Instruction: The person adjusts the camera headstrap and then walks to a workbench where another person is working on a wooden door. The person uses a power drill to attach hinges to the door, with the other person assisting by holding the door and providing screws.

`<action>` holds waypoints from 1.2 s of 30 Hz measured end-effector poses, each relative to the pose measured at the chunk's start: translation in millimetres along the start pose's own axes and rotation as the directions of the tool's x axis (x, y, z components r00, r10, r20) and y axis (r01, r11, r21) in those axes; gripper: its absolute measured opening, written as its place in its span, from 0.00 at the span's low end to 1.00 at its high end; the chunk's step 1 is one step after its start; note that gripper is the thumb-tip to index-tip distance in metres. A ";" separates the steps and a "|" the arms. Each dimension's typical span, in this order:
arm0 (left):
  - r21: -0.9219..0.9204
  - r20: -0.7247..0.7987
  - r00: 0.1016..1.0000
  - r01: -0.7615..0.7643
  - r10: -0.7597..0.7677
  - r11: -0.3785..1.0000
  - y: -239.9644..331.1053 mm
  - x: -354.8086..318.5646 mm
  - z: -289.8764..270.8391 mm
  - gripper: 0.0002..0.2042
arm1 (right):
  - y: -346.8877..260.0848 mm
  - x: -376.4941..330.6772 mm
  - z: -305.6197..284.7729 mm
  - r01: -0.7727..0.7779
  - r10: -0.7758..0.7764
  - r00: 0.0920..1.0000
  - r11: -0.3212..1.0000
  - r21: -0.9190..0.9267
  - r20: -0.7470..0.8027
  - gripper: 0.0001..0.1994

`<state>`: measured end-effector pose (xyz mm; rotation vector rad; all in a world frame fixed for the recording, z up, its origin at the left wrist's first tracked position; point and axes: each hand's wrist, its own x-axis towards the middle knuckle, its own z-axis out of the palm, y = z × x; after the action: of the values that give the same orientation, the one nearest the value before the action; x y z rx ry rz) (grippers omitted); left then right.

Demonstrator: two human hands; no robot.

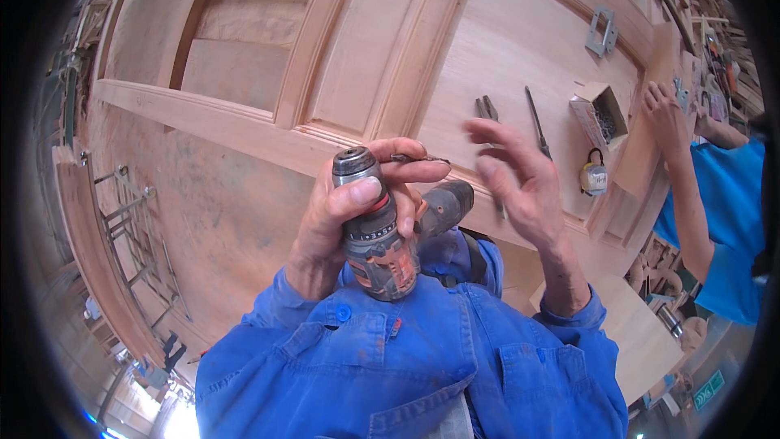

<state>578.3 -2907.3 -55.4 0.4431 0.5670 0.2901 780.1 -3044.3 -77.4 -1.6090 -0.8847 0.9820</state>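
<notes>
My left hand (318,228) is wrapped round the front of a worn red-and-grey cordless drill (382,264), close to my chest. The drill's black chuck (354,164) points up and away, and no bit shows in it. A small dark drill bit (418,159) lies along the fingers of the same hand, apart from the chuck. My right hand (524,187) hovers to the right of the drill, fingers apart and slightly blurred, with nothing in it. Beyond it, pliers (487,107) and a screwdriver (537,118) lie on the wooden panel door (463,57).
An open cardboard box (581,118) of screws and a tape measure (594,176) sit on the door, with a metal bracket (601,31) farther off. At right, a co-worker in a blue shirt (723,228) handles metal hardware. A metal rack (134,223) stands left.
</notes>
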 end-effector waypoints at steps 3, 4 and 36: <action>0.001 0.011 0.999 0.042 -0.042 0.999 -3.6 1.2 4.2 0.34 | -14.5 5.4 15.7 0.014 -0.089 0.975 0.940 0.340 0.205 0.20; 0.018 0.020 0.998 0.051 -0.051 0.999 -5.4 1.5 4.0 0.34 | -15.2 5.9 13.6 -0.076 -0.032 0.964 0.917 0.391 0.262 0.20; 0.132 -0.047 0.999 0.025 -0.019 0.991 -8.3 3.2 -21.9 0.27 | -2.6 -35.6 10.5 -0.539 0.344 0.841 0.470 0.699 0.418 0.20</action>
<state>569.4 -2906.3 -77.4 0.5598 0.6374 0.2421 756.1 -3071.8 -70.5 -0.9184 -0.0314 1.6679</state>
